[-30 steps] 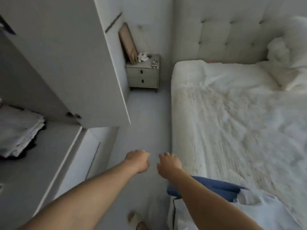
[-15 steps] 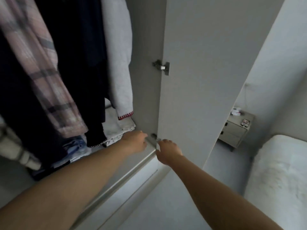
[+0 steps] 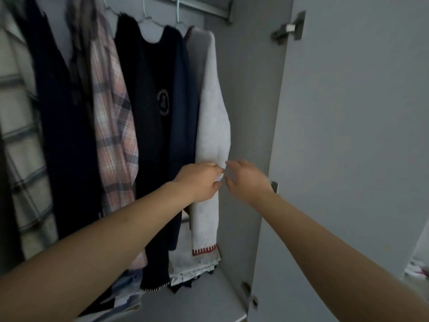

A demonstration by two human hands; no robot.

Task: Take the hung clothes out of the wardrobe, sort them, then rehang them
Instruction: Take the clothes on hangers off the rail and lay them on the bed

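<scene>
Since it is a soft knit hanging slack from its hanger, the white sweater [image 3: 212, 126] is likely going to feel light and floppy, sagging wherever it is held, so the safer place to take it is up at the hanger's hook on the rail [image 3: 204, 6], not at the sleeve. It is hanging at the right end of the row, just beside the wardrobe's side wall, with a navy top [image 3: 153, 108] and a pink plaid shirt [image 3: 111, 112] to its left. Below it, folded clothes [image 3: 197, 263] are lying on the shelf. The left hand [image 3: 199, 182] is pinching the sweater's sleeve at mid height, fingers curled onto the fabric. The right hand [image 3: 248, 180] is reaching in just beside it, its grip half open with fingers spread and grasping nothing; whether its fingertips are brushing the knit I cannot tell.
</scene>
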